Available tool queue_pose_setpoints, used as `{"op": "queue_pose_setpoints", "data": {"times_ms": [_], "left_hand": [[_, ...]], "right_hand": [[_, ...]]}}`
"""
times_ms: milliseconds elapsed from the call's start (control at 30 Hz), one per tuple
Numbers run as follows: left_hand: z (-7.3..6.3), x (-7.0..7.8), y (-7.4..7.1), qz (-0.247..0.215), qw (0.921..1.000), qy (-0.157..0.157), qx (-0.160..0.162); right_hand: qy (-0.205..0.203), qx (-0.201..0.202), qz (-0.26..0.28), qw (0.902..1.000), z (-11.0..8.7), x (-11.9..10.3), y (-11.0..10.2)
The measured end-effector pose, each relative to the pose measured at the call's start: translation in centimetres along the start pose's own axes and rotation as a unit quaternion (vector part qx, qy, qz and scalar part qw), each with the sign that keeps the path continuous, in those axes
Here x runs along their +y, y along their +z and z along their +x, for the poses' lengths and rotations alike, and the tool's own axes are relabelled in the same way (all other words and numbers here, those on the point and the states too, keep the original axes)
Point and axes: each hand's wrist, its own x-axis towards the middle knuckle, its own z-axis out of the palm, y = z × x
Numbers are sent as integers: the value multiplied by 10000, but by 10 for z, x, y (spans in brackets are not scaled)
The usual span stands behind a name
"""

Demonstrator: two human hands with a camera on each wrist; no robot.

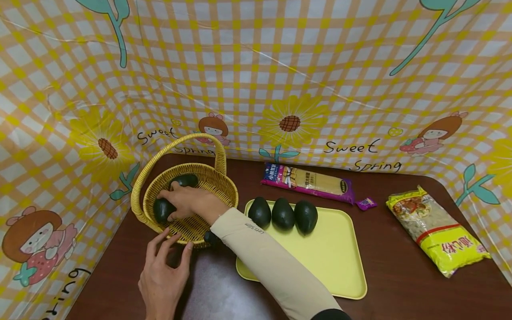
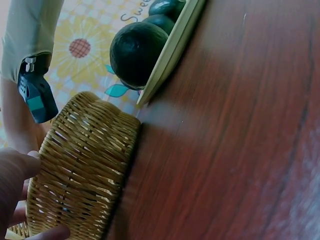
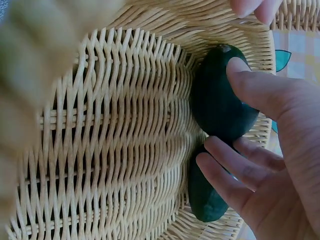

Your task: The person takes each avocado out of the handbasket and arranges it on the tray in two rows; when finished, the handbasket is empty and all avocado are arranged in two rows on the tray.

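Observation:
Two dark green avocados lie against the left side inside a yellow wicker basket (image 1: 233,191). My right hand (image 1: 188,202) reaches into the basket and holds the nearer avocado (image 3: 212,102). Its thumb presses one side, and its fingers reach in between this avocado and the farther avocado (image 3: 205,197). At the near rim is my left hand (image 1: 164,271), fingers spread and gently bent. In the left wrist view its thumb lies right at the wicker edge (image 2: 36,185). Three more avocados (image 1: 283,215) stand in a row on a pale yellow tray (image 1: 328,262).
Behind the tray lies a purple pack of noodles (image 1: 308,181), with a small purple packet (image 1: 366,204) beside it. A yellow bag of pasta (image 1: 438,231) is at the right. The basket's tall handle (image 1: 176,144) arches over its left and back. Checked cloth (image 1: 248,66) encloses the table.

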Motion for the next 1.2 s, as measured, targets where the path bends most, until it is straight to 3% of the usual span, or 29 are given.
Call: {"op": "queue_pose_setpoints", "data": {"times_ms": [500,1200], "left_hand": [[1,1,0,76,10000,-7,-21],[0,1,0,63,9999,-99,-100]], "right_hand": [[61,-210,98,9997,7,-8,1],[-9,-84,-136,9999,0,-3,3]]}}
